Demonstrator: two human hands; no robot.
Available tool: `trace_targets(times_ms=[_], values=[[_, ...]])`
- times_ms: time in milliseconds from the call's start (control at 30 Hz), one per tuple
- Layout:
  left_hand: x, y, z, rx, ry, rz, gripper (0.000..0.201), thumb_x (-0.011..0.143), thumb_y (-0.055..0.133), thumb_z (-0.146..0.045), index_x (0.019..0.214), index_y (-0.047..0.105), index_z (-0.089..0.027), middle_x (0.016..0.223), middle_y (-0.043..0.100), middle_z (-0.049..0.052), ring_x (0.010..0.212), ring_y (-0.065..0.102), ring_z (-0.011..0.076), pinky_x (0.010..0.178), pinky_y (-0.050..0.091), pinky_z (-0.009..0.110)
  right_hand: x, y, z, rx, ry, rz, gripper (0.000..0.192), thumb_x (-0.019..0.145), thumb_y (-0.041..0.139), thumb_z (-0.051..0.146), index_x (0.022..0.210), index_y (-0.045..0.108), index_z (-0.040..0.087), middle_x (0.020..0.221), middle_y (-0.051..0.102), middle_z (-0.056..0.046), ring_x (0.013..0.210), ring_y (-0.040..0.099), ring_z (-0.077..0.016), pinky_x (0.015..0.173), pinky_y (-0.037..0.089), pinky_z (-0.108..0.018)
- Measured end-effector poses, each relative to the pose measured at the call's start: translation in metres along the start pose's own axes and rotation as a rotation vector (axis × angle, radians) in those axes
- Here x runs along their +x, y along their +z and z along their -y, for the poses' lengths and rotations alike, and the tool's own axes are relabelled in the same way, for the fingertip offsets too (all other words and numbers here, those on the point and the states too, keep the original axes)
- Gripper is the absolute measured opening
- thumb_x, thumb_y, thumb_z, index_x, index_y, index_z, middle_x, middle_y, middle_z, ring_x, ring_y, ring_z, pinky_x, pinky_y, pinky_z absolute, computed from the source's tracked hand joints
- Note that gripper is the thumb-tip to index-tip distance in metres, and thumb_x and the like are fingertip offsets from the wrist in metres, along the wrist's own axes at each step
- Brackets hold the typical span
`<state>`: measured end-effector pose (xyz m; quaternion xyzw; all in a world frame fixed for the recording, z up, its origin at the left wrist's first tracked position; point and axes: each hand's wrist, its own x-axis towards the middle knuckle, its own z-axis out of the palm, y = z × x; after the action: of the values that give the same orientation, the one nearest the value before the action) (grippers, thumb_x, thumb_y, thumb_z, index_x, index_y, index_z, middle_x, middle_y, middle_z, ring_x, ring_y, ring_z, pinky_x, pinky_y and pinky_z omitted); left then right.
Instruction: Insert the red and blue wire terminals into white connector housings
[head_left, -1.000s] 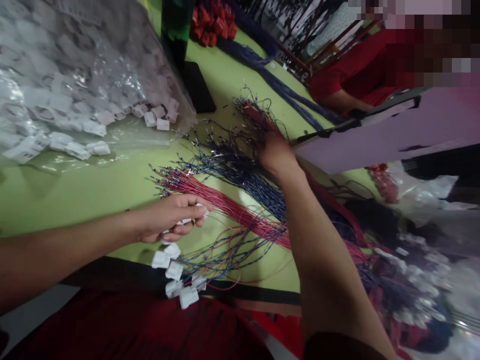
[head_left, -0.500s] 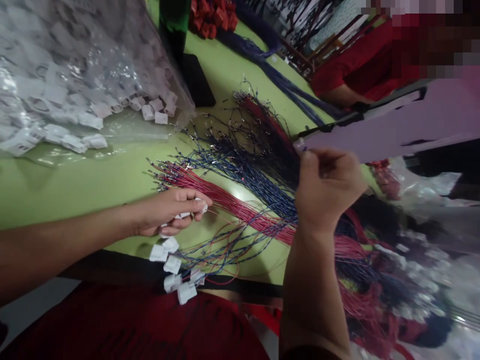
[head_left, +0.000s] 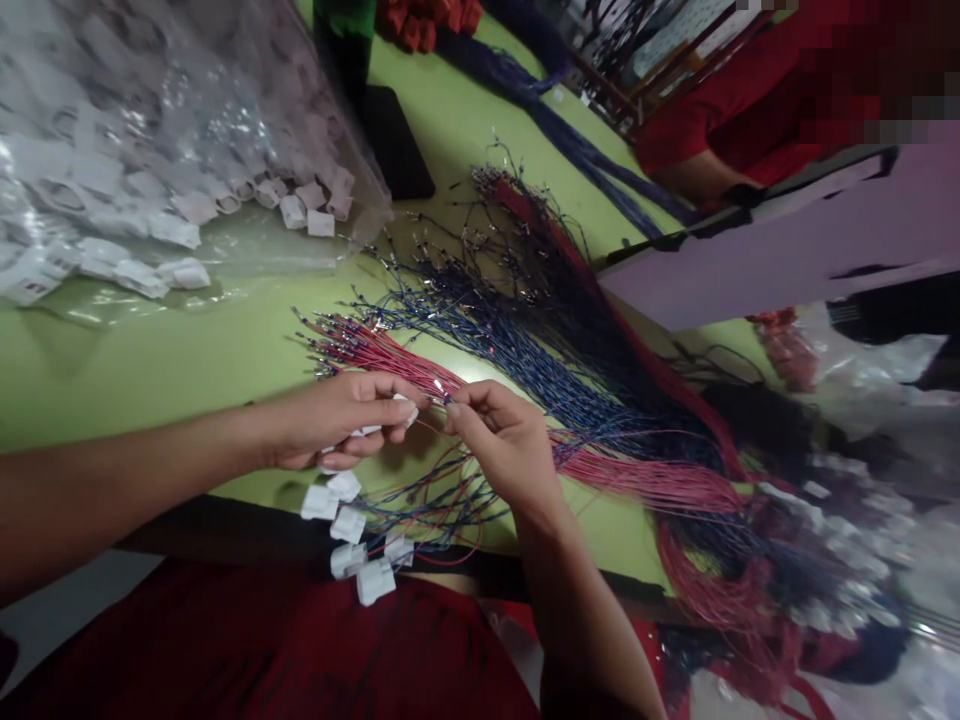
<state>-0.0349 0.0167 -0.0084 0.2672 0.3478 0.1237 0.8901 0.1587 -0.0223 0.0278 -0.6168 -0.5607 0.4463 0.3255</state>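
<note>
Apparently done: about six wired connectors (head_left: 375, 581), at your desk's (head_left: 172, 370) near edge. In progress: white connectors (head_left: 406, 409), gripped in your left hand (head_left: 349, 415); wire tip (head_left: 440, 388), pinched by your right hand (head_left: 508, 437), just beside. Seemingly left: red wires (head_left: 405, 366), blue wires (head_left: 525, 365), bagged connectors (head_left: 321, 223).

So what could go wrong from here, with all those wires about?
The loose wires lie crisscrossed, so they might tangle. The white plugs at the edge of the table could slip off. The left hand holds several white pieces at once, so one might drop.
</note>
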Motion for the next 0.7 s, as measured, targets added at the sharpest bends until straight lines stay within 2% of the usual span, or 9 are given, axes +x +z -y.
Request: trace_targets(times_ms=[167, 267, 500, 700], values=[[0.000, 0.000, 0.002, 0.047, -0.007, -0.023, 0.009, 0.090, 0.064, -0.031, 0.094, 0.059, -0.023, 0.073, 0.056, -0.005, 0.035, 0.032, -0.0002, 0.028, 0.021, 0.011, -0.002, 0.001, -0.010, -0.027, 0.015, -0.037, 0.008, 0.081, 0.061, 0.026, 0.076, 0.060, 0.021, 0.059, 0.059, 0.004, 0.052, 0.051, -0.0098, 0.050, 0.040, -0.023], [0.000, 0.005, 0.002, 0.087, -0.013, -0.062, 0.014, 0.090, 0.063, -0.034, 0.086, 0.058, -0.022, 0.070, 0.055, -0.005, 0.035, 0.032, 0.0004, 0.027, 0.022, 0.011, -0.008, 0.004, -0.013, -0.088, -0.025, -0.050, 0.007, 0.081, 0.062, 0.026, 0.077, 0.061, 0.021, 0.062, 0.061, 0.003, 0.057, 0.055, -0.0116, 0.052, 0.042, -0.024], [0.000, 0.014, -0.001, 0.101, -0.012, -0.151, 0.016, 0.090, 0.059, -0.024, 0.075, 0.057, -0.020, 0.064, 0.053, -0.005, 0.033, 0.031, 0.0007, 0.026, 0.020, 0.011, -0.013, 0.006, -0.015, -0.129, -0.117, -0.043, 0.006, 0.081, 0.061, 0.024, 0.086, 0.064, 0.021, 0.075, 0.065, 0.001, 0.061, 0.057, -0.0107, 0.058, 0.047, -0.026], [0.000, 0.014, -0.003, 0.091, -0.013, -0.165, 0.015, 0.089, 0.060, -0.021, 0.074, 0.058, -0.019, 0.063, 0.054, -0.004, 0.033, 0.032, 0.0009, 0.025, 0.021, 0.011, -0.013, 0.007, -0.012, -0.156, -0.130, -0.102, 0.003, 0.080, 0.063, 0.023, 0.078, 0.062, 0.021, 0.070, 0.061, 0.002, 0.060, 0.054, -0.0104, 0.056, 0.045, -0.026]])
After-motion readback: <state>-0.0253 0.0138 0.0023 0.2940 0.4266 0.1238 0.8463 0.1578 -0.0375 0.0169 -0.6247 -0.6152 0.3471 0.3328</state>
